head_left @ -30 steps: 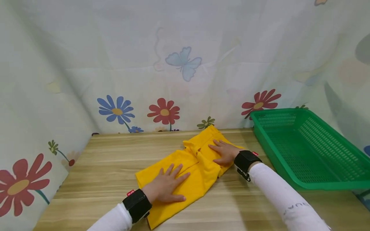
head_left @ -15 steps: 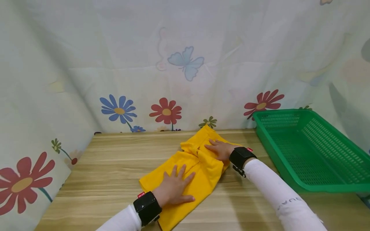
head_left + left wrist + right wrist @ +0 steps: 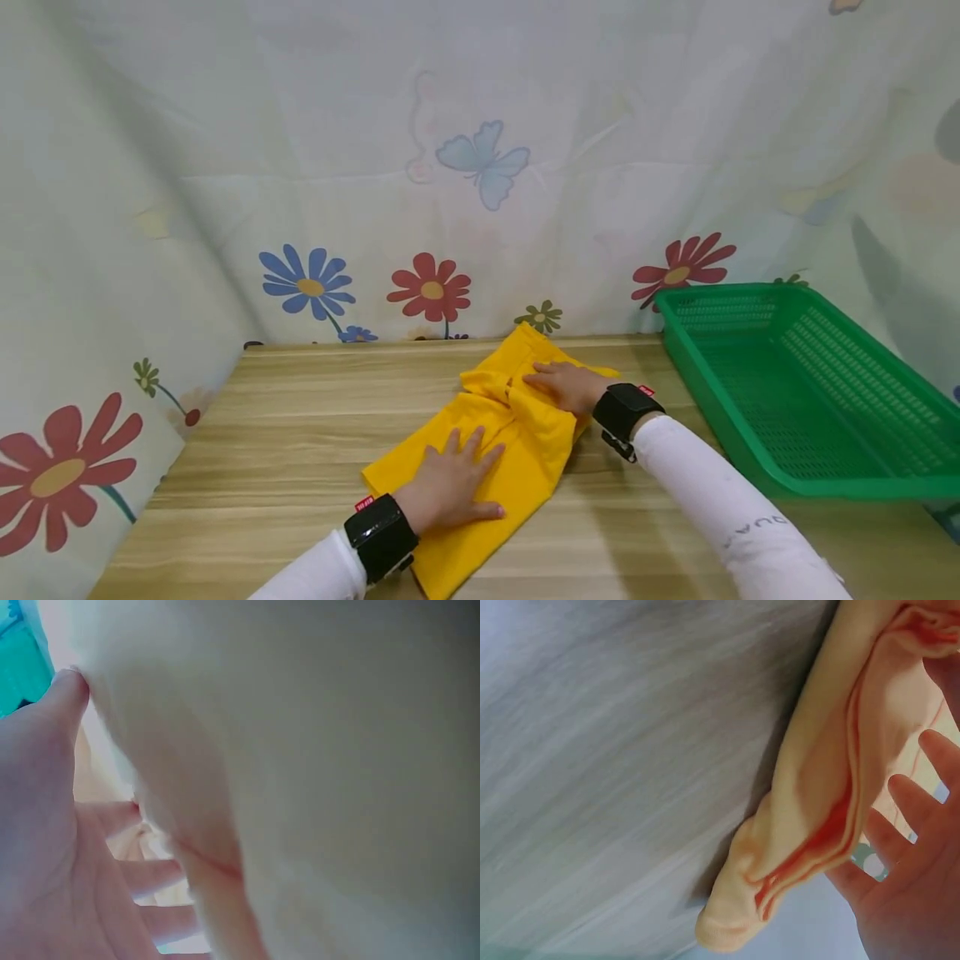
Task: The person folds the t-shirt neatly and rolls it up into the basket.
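A yellow garment [image 3: 525,475] lies slantwise on the wooden table, rumpled and bunched across its middle. My left hand [image 3: 448,487] rests on its near part, fingers straight and spread. On the far part lies my right hand [image 3: 568,387], its fingers reaching left beside the bunched fold. In the right wrist view the garment's layered edge [image 3: 832,825] curves along in front of the spread fingers [image 3: 911,799]. Pale, blurred cloth [image 3: 322,772] fills most of the left wrist view, with the left thumb [image 3: 64,697] against its edge.
A green plastic basket [image 3: 731,421] with perforated sides stands at the right of the wooden table [image 3: 300,417]. Behind and to the left hangs a white curtain [image 3: 337,208] printed with flowers and a butterfly.
My right hand has slid a little left and my left hand a little right. The garment has drawn together between them, its far end shifting left.
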Demonstrator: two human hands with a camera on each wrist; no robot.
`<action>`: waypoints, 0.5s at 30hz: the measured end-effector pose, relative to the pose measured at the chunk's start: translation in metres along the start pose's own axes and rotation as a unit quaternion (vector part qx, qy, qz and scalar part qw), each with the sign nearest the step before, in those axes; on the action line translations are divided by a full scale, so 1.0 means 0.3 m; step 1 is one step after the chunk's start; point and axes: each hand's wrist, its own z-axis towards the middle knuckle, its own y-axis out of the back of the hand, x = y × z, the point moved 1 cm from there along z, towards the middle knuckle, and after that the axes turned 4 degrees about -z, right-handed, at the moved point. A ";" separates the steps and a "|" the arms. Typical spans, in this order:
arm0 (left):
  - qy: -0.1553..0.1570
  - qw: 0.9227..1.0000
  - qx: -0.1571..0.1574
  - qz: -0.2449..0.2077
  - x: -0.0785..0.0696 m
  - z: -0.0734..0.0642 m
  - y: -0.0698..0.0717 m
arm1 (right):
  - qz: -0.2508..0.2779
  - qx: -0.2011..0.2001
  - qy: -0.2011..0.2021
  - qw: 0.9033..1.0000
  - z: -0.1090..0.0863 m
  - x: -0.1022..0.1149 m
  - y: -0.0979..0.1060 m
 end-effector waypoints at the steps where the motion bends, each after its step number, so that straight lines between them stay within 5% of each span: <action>1: -0.003 1.000 -0.001 -0.002 0.006 -0.002 0.003 | -0.007 -0.012 0.006 1.000 -0.005 -0.001 0.003; 6: -0.025 1.000 -0.011 0.001 0.039 -0.019 0.001 | -0.023 -0.052 0.027 0.998 -0.044 -0.003 0.027; 15: -0.102 0.994 -0.035 -0.011 0.108 -0.054 -0.012 | 0.002 -0.049 -0.030 0.998 -0.115 -0.024 0.031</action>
